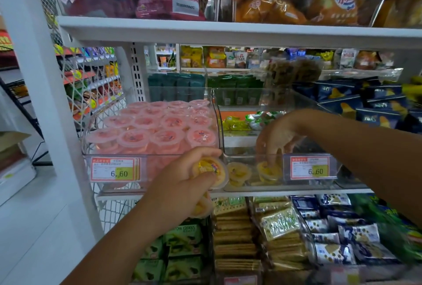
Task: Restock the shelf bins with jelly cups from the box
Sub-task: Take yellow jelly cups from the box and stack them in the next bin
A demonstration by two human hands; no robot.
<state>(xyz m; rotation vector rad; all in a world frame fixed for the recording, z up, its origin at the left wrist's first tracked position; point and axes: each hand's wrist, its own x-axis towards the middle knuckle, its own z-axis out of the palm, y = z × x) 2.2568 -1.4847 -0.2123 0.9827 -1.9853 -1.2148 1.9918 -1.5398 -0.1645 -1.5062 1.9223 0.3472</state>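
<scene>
1. Pink jelly cups [150, 125] fill the left bin [118, 185] to its rim in tight rows. That bin looks finished.
2. The right bin [249, 93] is close to bare. Only a few yellow cups sit against its front wall: a loose cup [238, 173] and, just beside it, a short stack [269, 171].
3. The right hand [278, 134] reaches over the front wall into this bin. Its fingers [274, 145] curl down and grip the top of the short stack, apparently setting it in place.
4. The left hand [182, 184] is just in front of the shelf edge, between the two bins. Its fingers are clenched round more yellow jelly cups [211, 168], seemingly two or more, with one tucked low under the palm.
5. The box is out of view, so how many cups remain cannot be told.
6. As I judge it, the yellow side has barely begun: the front row is only starting, and the whole depth behind it is unfilled.
</scene>
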